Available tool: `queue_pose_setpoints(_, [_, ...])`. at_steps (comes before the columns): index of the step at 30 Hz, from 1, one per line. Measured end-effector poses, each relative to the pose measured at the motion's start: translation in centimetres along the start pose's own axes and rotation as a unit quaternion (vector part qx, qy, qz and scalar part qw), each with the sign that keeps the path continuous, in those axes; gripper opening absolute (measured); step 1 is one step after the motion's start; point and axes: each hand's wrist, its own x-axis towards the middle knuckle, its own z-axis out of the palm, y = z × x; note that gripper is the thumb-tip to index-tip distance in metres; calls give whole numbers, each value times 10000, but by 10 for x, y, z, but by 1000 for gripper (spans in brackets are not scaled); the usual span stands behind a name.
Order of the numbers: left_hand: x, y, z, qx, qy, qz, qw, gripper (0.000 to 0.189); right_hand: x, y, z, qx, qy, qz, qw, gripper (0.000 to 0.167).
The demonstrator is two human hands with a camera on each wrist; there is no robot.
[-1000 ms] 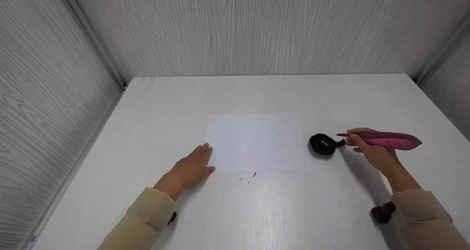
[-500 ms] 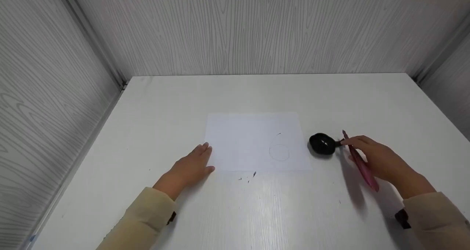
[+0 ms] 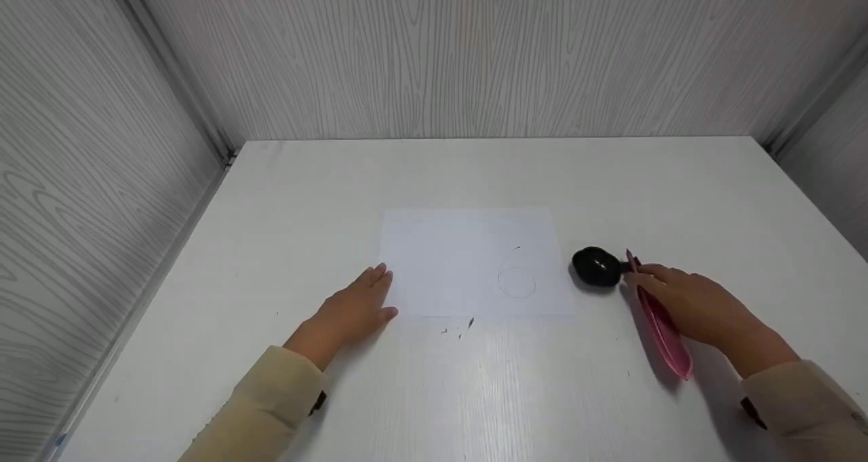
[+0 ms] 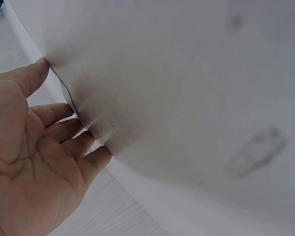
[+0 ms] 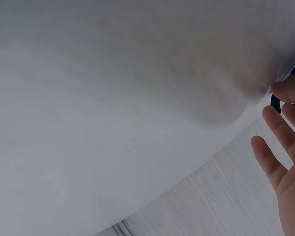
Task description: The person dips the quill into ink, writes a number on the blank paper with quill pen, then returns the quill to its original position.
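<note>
My left hand [image 3: 356,306] lies flat at the left edge of a white sheet of paper [image 3: 461,258], fingertips touching its margin; in the left wrist view its fingers [image 4: 71,130] are nearly straight. A thin line shaped like a 6 is drawn on the paper's right part. To the right of the sheet, my right hand [image 3: 692,306] holds a dark pink feather quill pen [image 3: 664,340], its tip pointing away from me. Its fingertips are right at the short dark stem of a glossy black rounded thing [image 3: 597,266]. The right wrist view shows thumb and fingertips [image 5: 280,91] close together.
A white table [image 3: 305,190] spreads around the paper, with a grey wood-grain panel [image 3: 441,55] behind and others at the sides. Several small dark marks [image 3: 470,322] lie just in front of the sheet.
The feather has swung from pointing right to pointing toward me, and my right hand has turned over and come down near the black thing's stem. The left hand has stayed put.
</note>
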Motion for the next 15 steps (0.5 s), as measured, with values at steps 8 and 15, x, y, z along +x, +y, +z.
queue_pose_setpoints(8, [1,-1,2,0,45,18,10000,68,1,-1,2,-297,-284,110,9991,53])
queue_pose_setpoints(15, [1,0,1,13,41,45,10000,67,1,-3,1,-374,-270,86,9989,51])
